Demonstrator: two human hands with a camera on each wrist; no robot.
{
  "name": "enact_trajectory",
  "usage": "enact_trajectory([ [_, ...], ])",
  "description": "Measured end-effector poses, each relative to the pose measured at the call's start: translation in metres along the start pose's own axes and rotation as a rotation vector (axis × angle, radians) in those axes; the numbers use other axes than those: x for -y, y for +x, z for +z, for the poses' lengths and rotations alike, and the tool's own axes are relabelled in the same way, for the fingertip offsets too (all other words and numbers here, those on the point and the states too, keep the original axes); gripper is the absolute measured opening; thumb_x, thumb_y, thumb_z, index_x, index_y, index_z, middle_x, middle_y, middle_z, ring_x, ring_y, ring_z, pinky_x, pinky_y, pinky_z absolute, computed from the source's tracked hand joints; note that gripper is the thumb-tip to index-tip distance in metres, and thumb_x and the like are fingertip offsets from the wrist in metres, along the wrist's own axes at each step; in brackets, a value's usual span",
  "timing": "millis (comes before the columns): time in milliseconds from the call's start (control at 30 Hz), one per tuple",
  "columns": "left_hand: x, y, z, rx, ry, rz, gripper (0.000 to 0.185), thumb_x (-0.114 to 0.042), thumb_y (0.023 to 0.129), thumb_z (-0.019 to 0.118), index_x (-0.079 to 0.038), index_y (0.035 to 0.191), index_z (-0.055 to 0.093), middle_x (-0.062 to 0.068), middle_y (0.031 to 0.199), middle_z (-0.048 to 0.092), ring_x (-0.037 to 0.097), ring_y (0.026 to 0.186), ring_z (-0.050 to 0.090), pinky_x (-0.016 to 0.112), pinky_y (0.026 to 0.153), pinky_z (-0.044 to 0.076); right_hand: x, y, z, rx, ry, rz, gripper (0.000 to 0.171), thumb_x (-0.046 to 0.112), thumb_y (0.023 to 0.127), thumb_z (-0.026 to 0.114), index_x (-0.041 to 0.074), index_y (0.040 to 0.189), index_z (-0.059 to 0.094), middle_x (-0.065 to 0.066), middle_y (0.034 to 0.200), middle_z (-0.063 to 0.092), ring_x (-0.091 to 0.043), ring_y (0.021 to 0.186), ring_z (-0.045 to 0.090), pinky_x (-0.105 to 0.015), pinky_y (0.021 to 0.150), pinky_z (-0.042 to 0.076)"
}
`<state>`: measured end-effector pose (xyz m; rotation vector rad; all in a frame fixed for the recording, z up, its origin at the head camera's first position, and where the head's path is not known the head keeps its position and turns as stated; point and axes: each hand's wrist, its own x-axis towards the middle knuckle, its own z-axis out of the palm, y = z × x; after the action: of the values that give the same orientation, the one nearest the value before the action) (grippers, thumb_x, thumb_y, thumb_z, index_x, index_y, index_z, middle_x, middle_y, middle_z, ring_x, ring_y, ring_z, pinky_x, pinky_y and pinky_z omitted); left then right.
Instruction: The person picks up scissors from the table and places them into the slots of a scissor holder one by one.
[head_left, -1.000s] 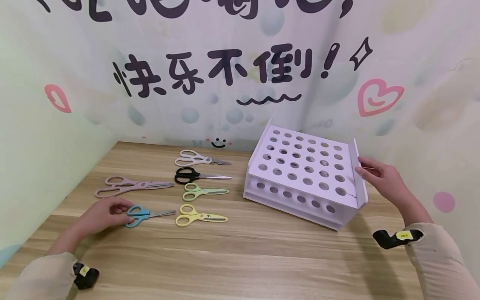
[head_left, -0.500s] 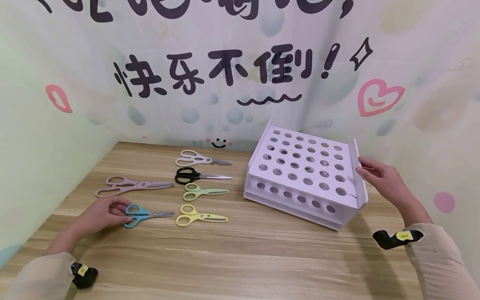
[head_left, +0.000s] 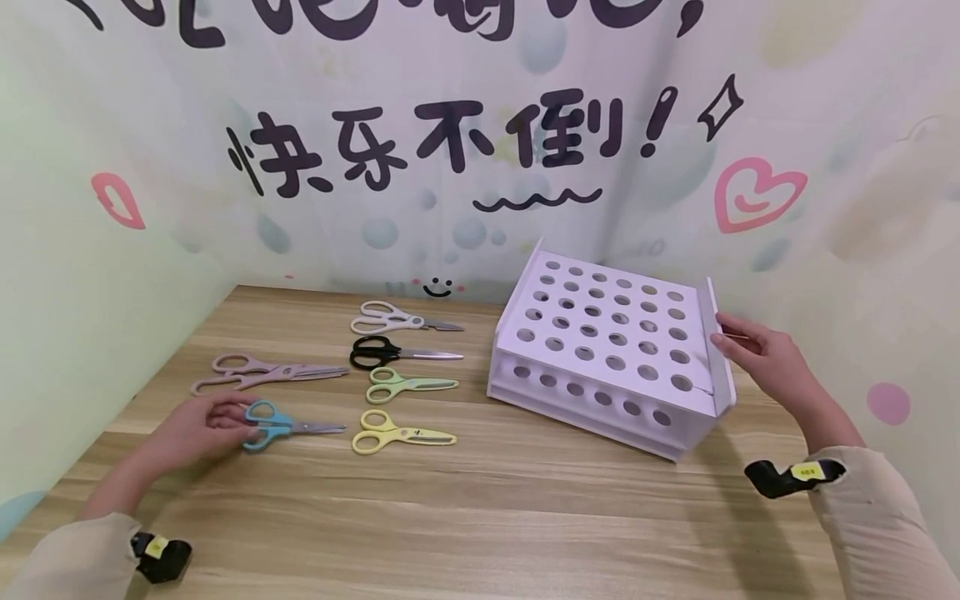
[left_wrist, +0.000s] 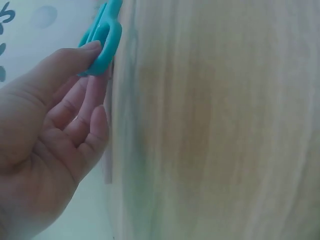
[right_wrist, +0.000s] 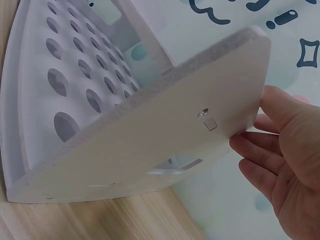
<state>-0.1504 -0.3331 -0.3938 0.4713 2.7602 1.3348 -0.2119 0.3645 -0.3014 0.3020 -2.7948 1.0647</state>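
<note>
My left hand [head_left: 206, 429] pinches a handle loop of the small blue scissors [head_left: 275, 425], thumb against the loop in the left wrist view. Their blades [head_left: 318, 428] point right. My right hand [head_left: 772, 358] holds the right side panel of a white rack [head_left: 600, 333] with rows of round holes, thumb and fingers at the panel's edge in the right wrist view. Just beyond my left hand lie large pink scissors [head_left: 270, 373]. Yellow scissors [head_left: 401, 432] lie right of the blue pair, with green scissors [head_left: 408, 383] behind them.
Farther back on the wooden table [head_left: 450, 533] lie black-handled scissors [head_left: 375, 351] and white-handled scissors [head_left: 386, 318], blades pointing right. A printed cloth [head_left: 450, 233] hangs directly behind the table.
My left hand has shifted slightly left, drawing the blue scissors with it, and their handle loops have tilted up. My right hand and the rack stay in place.
</note>
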Motion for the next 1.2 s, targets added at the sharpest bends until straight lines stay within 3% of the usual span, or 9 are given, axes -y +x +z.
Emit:
enact_trajectory([
  [200,-0.010,-0.002,-0.006,-0.020,-0.005,-0.101,0.046,-0.005,0.083,0.067,0.021,0.115,0.046,0.013,0.089,0.062,0.001,0.073,0.059,0.023,0.061,0.052,0.000,0.000,0.000,-0.006,-0.005,0.001,0.056,0.028,0.094,0.052,-0.005,0.137,0.035,-0.035,0.127,0.043,0.023,0.081,0.042,-0.003,0.066,0.040],
  [433,-0.019,-0.002,-0.009,-0.078,-0.017,-0.136,0.050,-0.006,0.083,0.066,0.023,0.117,0.044,0.011,0.090,0.064,-0.002,0.074,0.059,0.020,0.063,0.051,0.002,-0.001,-0.001,0.000,-0.011,0.015,0.057,0.028,0.095,0.051,-0.004,0.138,0.034,-0.034,0.128,0.042,0.022,0.081,0.040,-0.002,0.065,0.039],
  [933,-0.036,-0.002,-0.011,-0.130,-0.040,-0.126,0.042,-0.009,0.086,0.064,0.020,0.113,0.050,-0.001,0.087,0.067,-0.003,0.076,0.060,0.017,0.065,0.050,0.002,-0.002,0.002,-0.009,0.008,0.005,0.056,0.027,0.095,0.051,-0.005,0.138,0.034,-0.035,0.129,0.040,0.022,0.082,0.040,-0.002,0.067,0.039],
  [1200,-0.045,0.003,-0.012,-0.121,-0.098,-0.075,0.039,-0.006,0.086,0.063,0.020,0.113,0.051,-0.009,0.083,0.067,0.002,0.075,0.063,0.020,0.065,0.052,-0.002,-0.001,0.003,-0.019,0.007,-0.012,0.054,0.023,0.095,0.052,-0.006,0.137,0.034,-0.036,0.127,0.041,0.023,0.082,0.041,-0.002,0.066,0.039],
])
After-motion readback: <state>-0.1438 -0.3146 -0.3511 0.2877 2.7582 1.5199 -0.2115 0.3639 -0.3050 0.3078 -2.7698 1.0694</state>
